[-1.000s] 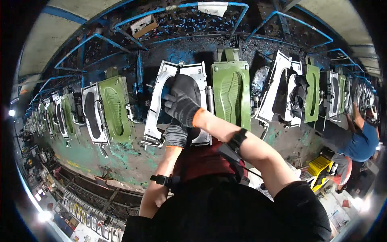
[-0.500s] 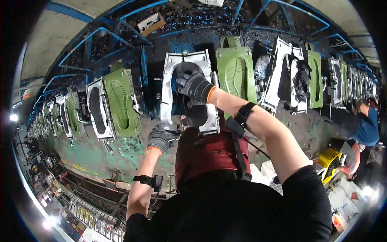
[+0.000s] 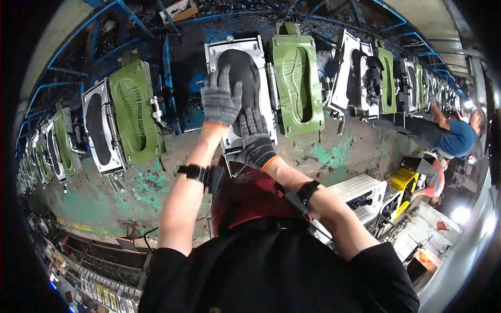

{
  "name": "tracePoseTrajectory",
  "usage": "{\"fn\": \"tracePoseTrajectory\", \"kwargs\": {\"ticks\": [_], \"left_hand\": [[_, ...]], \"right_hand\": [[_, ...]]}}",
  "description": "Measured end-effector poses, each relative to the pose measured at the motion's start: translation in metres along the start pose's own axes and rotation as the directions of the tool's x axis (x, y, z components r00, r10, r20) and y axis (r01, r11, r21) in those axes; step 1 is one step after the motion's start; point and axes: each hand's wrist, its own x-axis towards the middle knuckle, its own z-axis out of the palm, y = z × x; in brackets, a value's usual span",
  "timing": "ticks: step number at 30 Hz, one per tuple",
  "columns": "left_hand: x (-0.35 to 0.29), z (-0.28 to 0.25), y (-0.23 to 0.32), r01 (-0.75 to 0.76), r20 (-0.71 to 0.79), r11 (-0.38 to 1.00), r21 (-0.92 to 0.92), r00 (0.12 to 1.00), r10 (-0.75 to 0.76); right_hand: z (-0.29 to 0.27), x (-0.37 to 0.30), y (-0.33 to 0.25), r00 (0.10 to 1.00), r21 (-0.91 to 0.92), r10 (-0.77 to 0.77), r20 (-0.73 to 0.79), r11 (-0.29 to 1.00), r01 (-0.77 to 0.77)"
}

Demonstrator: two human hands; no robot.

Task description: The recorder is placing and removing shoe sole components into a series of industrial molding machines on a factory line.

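Observation:
A black sole-shaped piece [image 3: 239,67] lies in the foot-shaped recess of a silver metal mould plate [image 3: 265,112] in front of me. My left hand [image 3: 222,99], in a grey knit glove, rests flat on the piece's left side, fingers stretched toward its far end. Lower down, my right hand [image 3: 254,138], gloved the same way, lies over the near end with its fingers extended. Both hands are open, and they partly hide the piece. Beside the plate on the right is its green mould half [image 3: 297,86], with a ribbed, sole-shaped hollow.
Similar moulds stand along the line on both sides, among them a silver one with a black sole [image 3: 97,130] and a green one [image 3: 136,112]. A person in a blue shirt [image 3: 456,136] is at the far right. White crates [image 3: 360,190] and a yellow crate [image 3: 404,190] stand at lower right.
The black piece was in my right hand over the plate and now lies in it. My right hand has let go and shifted to the near end; my left moved up from the plate's lower edge.

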Motion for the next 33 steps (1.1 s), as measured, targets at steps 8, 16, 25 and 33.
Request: {"fn": "tracePoseTrajectory", "kwargs": {"ticks": [8, 16, 25, 33], "left_hand": [[0.031, 0.073, 0.007, -0.194, 0.103, 0.959, 0.206, 0.979, 0.176], [0.030, 0.085, 0.014, -0.208, 0.086, 0.972, 0.108, 0.976, 0.199], [0.020, 0.048, 0.056, -0.197, 0.412, 0.851, 0.486, 0.911, -0.025], [0.037, 0.049, -0.021, -0.043, 0.211, 0.997, 0.067, 0.977, 0.028]], "right_hand": [[-0.001, -0.048, -0.006, 0.993, 0.144, 0.060, 0.099, 0.987, -0.074], [-0.008, -0.057, 0.021, 0.997, 0.148, 0.001, 0.074, 0.989, -0.012], [-0.068, -0.037, 0.006, 0.639, 0.111, 0.139, 0.757, 0.935, -0.336], [0.000, -0.056, 0.048, 0.823, 0.153, -0.144, 0.549, 0.986, 0.070]]}}
